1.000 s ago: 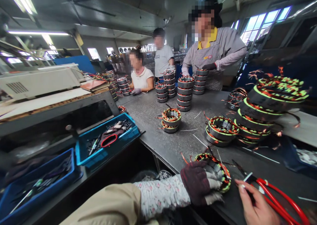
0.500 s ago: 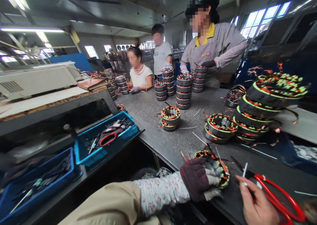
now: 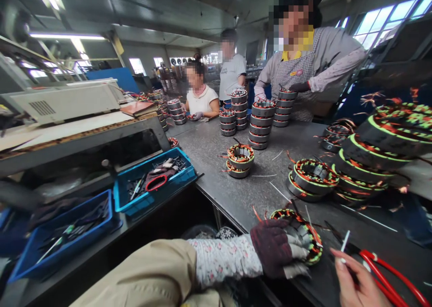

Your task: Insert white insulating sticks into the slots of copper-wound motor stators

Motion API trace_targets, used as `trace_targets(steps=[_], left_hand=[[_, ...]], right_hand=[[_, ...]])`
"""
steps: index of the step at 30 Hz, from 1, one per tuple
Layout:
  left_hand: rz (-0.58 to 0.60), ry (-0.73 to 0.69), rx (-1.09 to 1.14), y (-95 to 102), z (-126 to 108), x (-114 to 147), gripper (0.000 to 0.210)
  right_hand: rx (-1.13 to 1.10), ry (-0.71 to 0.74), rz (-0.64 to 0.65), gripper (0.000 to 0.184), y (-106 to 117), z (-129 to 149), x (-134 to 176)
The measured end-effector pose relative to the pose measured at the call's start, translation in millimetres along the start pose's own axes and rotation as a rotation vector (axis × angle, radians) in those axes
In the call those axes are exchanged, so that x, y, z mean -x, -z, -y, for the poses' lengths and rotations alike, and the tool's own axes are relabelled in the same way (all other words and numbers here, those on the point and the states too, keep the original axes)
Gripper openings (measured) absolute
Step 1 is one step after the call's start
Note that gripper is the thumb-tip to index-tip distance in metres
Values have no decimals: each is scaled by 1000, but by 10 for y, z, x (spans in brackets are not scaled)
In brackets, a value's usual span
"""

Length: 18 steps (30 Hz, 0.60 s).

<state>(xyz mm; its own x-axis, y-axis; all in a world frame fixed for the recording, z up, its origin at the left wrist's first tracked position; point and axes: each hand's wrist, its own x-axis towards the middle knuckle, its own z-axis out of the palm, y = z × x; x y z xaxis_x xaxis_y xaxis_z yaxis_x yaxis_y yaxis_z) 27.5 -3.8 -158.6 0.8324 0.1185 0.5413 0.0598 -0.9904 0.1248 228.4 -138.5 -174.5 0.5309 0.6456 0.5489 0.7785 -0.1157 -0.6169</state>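
Observation:
My left hand (image 3: 275, 246), in a dark maroon glove with pale fingertips, holds a wound motor stator (image 3: 315, 235) at the table's front edge. Orange wires and a yellow-green rim show on this stator, while the glove hides its near left side. A thin white strand lies across its right part. Bare, my right hand (image 3: 357, 280) pinches a short white tube (image 3: 345, 241) upright between thumb and finger, just right of the stator. Behind that hand lie scissors (image 3: 381, 268) with red handles, their dark blades pointing toward the stator.
Two stacked stators (image 3: 240, 160) stand mid-table, with more stacks (image 3: 261, 124) behind and a tall leaning stack (image 3: 378, 149) at right. Blue bins (image 3: 155, 208) of tools sit at left. A co-worker in a checked apron (image 3: 293, 73) stands across the table; two more people are farther back.
The view has turned slightly left, so the scene sits farther right in the picture. Both hands keep nearly the same pose beside the stator and scissors.

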Motion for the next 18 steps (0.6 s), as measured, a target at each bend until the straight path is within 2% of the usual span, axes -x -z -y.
trace_targets(steps=[5, 9, 12, 18], left_hand=[[36, 21, 27, 32, -11, -18, 46], [54, 22, 29, 71, -18, -24, 47], [46, 15, 31, 73, -15, -18, 49], [43, 17, 22, 108, -27, -24, 48]], right_hand=[[20, 38, -18, 75, 8, 23, -13], [33, 23, 13, 77, 10, 28, -13], [20, 14, -16, 78, 1, 30, -11], [13, 29, -21, 71, -21, 12, -4]])
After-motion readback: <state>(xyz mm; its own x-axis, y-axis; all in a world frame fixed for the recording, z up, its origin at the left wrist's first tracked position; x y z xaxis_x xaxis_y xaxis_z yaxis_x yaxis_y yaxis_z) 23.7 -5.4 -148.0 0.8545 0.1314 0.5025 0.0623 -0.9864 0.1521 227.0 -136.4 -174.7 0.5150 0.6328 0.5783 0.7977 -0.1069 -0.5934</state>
